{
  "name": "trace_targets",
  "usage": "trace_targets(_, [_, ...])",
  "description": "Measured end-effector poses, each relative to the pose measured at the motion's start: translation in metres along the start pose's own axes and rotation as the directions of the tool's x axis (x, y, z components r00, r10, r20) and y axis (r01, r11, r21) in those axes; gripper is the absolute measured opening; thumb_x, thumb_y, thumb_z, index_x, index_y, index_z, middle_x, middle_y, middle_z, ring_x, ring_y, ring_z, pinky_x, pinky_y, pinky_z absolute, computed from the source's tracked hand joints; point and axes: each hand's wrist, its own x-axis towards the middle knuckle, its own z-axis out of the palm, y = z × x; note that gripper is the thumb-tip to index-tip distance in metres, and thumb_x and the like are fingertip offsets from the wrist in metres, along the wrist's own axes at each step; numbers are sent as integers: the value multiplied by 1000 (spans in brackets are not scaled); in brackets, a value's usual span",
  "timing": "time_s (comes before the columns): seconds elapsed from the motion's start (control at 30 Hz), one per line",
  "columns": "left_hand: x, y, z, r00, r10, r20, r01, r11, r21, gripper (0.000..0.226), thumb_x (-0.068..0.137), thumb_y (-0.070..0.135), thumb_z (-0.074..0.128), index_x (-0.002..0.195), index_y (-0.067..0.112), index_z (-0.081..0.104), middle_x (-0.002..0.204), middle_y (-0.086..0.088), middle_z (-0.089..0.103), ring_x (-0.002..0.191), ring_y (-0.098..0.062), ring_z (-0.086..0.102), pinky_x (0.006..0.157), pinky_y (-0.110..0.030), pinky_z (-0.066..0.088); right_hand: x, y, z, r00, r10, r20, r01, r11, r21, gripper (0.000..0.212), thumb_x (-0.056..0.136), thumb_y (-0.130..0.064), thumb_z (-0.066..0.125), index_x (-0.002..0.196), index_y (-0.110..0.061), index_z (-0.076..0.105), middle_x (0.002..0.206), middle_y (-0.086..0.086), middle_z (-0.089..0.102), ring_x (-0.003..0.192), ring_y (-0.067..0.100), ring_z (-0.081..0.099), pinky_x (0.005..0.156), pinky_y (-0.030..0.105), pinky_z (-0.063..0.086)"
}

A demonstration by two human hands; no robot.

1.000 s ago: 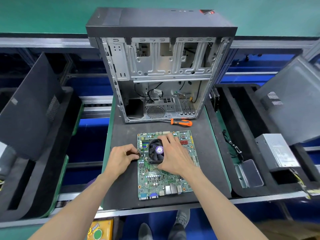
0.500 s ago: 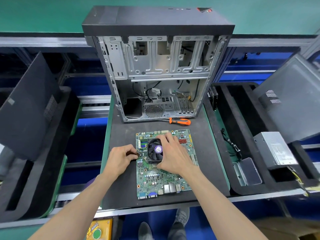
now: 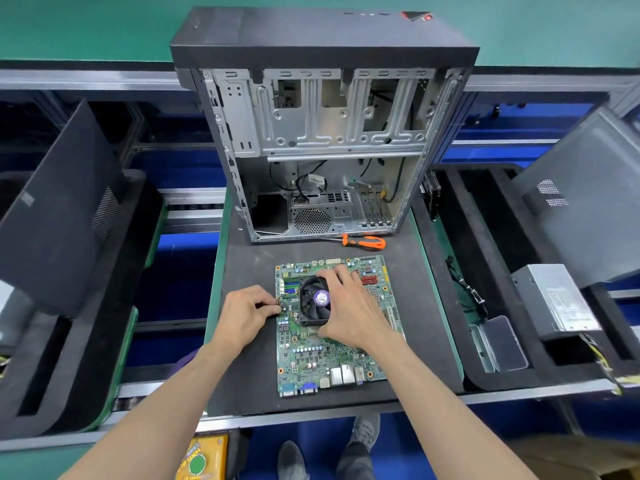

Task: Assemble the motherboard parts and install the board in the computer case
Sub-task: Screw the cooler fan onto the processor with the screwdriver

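A green motherboard point(image 3: 322, 358) lies flat on the dark work mat point(image 3: 249, 382). A black CPU cooler fan point(image 3: 313, 301) with a purple centre label sits on it. My right hand point(image 3: 349, 310) rests over the fan's right side, fingers spread across its top edge. My left hand point(image 3: 247, 311) is at the board's left edge, fingertips pinched on the fan's thin cable and connector point(image 3: 282, 301). The open computer case point(image 3: 322, 133) stands upright just behind the board, its metal interior facing me.
An orange-handled screwdriver point(image 3: 363, 241) lies between case and board. Black foam trays flank the mat: a dark side panel point(image 3: 59, 216) on the left, a grey side panel point(image 3: 585, 202), a power supply point(image 3: 557, 299) and a clear plastic box point(image 3: 502, 344) on the right.
Both hands stay in place on the fan and at its cable. Only the camera view has shifted slightly.
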Motion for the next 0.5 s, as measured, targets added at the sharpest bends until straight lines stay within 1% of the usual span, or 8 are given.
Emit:
trace_targets(0.1, [-1,2,0,1000,5,18,-5,1000,11,9,74,9,85,72,13,77,76,12,68,73,-5,63,74,-24,50,0,-1,-1,1000,-8,5,8,1000,-12,88,63,-31,84,135,-26,34,127,-2,35,110,21,39,66,36,52])
trace_targets(0.2, [-4,2,1,1000,7,6,-7,999,33,8,74,12,86,73,14,78,76,14,67,73,-4,63,75,-27,51,-3,-2,-3,1000,-19,12,19,1000,-12,91,61,-29,86,136,-25,34,128,-2,34,111,22,39,69,38,53])
trace_targets(0.27, [-2,2,0,1000,-13,14,12,999,37,7,75,13,86,73,15,79,77,14,68,74,-6,64,75,-28,52,-5,-3,-4,999,-31,22,31,1000,0,93,59,-33,87,135,-25,35,128,-2,35,110,22,39,74,40,53])
trace_targets(0.4, [-2,4,-8,998,-34,52,32,999,27,7,75,19,86,76,20,80,78,16,70,76,-4,64,77,-25,49,-10,0,-3,994,-42,98,34,996,77,100,55,-43,92,136,-28,34,128,-6,35,115,19,39,90,39,49])
trace_targets(0.5, [-6,1,-10,998,-26,55,26,1000,9,7,78,19,84,84,20,81,82,18,70,80,0,63,80,-20,47,-12,5,0,989,-43,138,29,994,105,105,53,-47,92,139,-27,35,131,-6,37,120,18,40,96,36,45])
